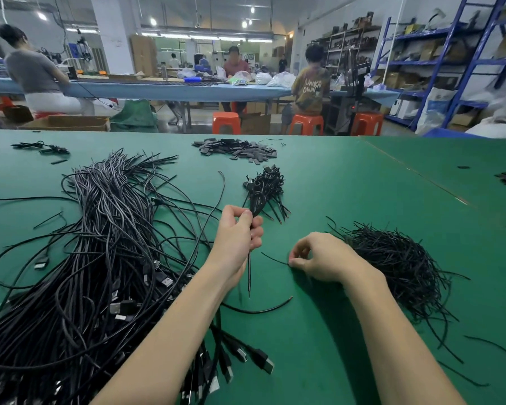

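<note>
1. At mid-table, just in front of the person, the folded cable stands upright in the left hand. Its fingers are curled tight round the loop's neck, and the tail hangs below the fist.
2. Right hand pinches one tie by its end, thumb against fingertip, low on the table.
3. To do it well, likely lift the tie clear so only one comes up. Lay it across the neck just above the left fist, then wrap and twist snugly.
4. Grip the loop firmly so it can't spring open.
5. Tie pile lies right behind the right hand, and strays could snag.
6. Finished bundles sit just beyond the left hand, with the loose cable heap to its left.
</note>
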`<act>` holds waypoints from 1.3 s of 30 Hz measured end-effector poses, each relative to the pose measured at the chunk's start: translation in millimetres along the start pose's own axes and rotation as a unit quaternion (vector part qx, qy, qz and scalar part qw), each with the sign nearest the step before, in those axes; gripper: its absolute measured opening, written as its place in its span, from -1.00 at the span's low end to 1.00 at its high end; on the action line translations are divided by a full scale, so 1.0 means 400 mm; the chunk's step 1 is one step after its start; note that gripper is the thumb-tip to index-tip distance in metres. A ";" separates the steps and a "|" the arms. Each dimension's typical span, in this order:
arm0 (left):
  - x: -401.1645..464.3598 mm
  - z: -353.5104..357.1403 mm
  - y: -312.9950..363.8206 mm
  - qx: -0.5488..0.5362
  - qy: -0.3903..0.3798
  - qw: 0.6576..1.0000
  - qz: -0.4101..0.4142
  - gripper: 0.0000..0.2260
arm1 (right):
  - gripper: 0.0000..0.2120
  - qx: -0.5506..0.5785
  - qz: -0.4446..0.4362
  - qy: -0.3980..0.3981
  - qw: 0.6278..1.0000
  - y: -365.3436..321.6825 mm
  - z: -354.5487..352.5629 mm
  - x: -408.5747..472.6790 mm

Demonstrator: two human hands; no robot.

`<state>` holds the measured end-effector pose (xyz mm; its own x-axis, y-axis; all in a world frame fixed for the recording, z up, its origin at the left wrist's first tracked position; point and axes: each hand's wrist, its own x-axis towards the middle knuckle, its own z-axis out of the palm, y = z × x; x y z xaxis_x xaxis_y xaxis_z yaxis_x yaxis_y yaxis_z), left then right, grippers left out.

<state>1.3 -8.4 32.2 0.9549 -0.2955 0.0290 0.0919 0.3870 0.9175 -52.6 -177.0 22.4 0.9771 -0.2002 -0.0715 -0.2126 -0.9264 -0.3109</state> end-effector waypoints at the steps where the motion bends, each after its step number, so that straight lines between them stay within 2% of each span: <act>1: -0.001 -0.001 -0.001 0.010 0.006 1.000 0.003 -0.84 | -0.86 -0.023 -0.002 -0.008 1.000 -0.003 0.008 0.001; 3: -0.002 -0.004 -0.002 0.031 0.019 0.999 0.005 -0.84 | -0.86 -0.031 -0.009 -0.005 0.999 -0.009 0.014 0.002; 5: -0.003 -0.007 -0.004 0.057 0.028 0.998 0.003 -0.85 | -0.87 0.073 -0.030 0.057 0.995 -0.017 0.008 0.000; 6: -0.004 -0.008 -0.005 0.068 0.029 0.997 0.002 -0.86 | -0.88 0.173 -0.051 0.108 0.978 -0.029 -0.003 -0.005; 8: -0.007 -0.008 -0.006 0.077 0.023 0.997 0.002 -0.86 | -0.89 0.374 -0.112 0.192 0.900 -0.062 -0.040 -0.024; 9: -0.008 -0.005 -0.006 0.077 0.017 0.997 0.003 -0.86 | -0.90 0.433 -0.144 0.207 0.865 -0.078 -0.058 -0.033; 10: -0.009 -0.002 -0.006 0.076 0.011 0.997 0.006 -0.86 | -0.90 0.450 -0.173 0.214 0.849 -0.095 -0.070 -0.040; 11: -0.011 0.001 -0.004 0.074 0.006 0.997 0.009 -0.86 | -0.88 0.431 -0.196 0.217 0.853 -0.111 -0.075 -0.046; 14: -0.019 0.010 0.003 0.080 -0.007 0.996 0.028 -0.85 | -0.83 0.291 -0.214 0.248 0.899 -0.147 -0.059 -0.046; 16: -0.023 0.011 0.008 0.090 -0.009 0.995 0.036 -0.86 | -0.82 0.241 -0.208 0.273 0.908 -0.156 -0.047 -0.040; 24: -0.023 0.011 0.013 0.089 -0.023 0.996 0.015 -0.85 | -0.83 0.220 -0.185 0.296 0.911 -0.148 -0.047 -0.035; 28: -0.021 0.006 0.003 0.098 -0.002 0.995 0.021 -0.82 | -0.82 0.269 -0.151 0.260 0.915 -0.154 -0.045 -0.042; 29: -0.021 0.005 0.004 0.085 0.001 0.996 0.021 -0.82 | -0.81 0.338 -0.129 0.224 0.905 -0.153 -0.046 -0.044; 30: -0.019 0.005 0.006 0.065 0.000 0.998 0.019 -0.82 | -0.81 0.443 -0.100 0.171 0.874 -0.153 -0.048 -0.046; 32: -0.016 0.008 0.012 0.025 -0.009 1.000 0.010 -0.83 | -0.85 0.646 -0.028 0.044 0.762 -0.148 -0.052 -0.048; 33: -0.016 0.008 0.015 0.009 -0.013 1.000 0.003 -0.84 | -0.87 0.697 0.006 -0.002 0.717 -0.143 -0.053 -0.046; 34: -0.016 0.009 0.018 -0.006 -0.019 1.000 -0.005 -0.84 | -0.88 0.724 0.035 -0.034 0.688 -0.138 -0.053 -0.044; 36: -0.019 0.007 0.021 -0.041 -0.043 0.998 -0.024 -0.84 | -0.86 0.749 0.076 -0.069 0.655 -0.126 -0.054 -0.041; 39: -0.026 0.003 0.030 -0.075 -0.095 0.991 -0.057 -0.83 | -0.79 0.755 0.106 -0.082 0.642 -0.104 -0.057 -0.039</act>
<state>-7.9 -1.9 43.2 0.8667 -0.4985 0.0167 0.2503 0.4636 0.8500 -58.7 -142.6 58.3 0.9381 -0.1193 -0.3251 -0.2241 0.5064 -0.8326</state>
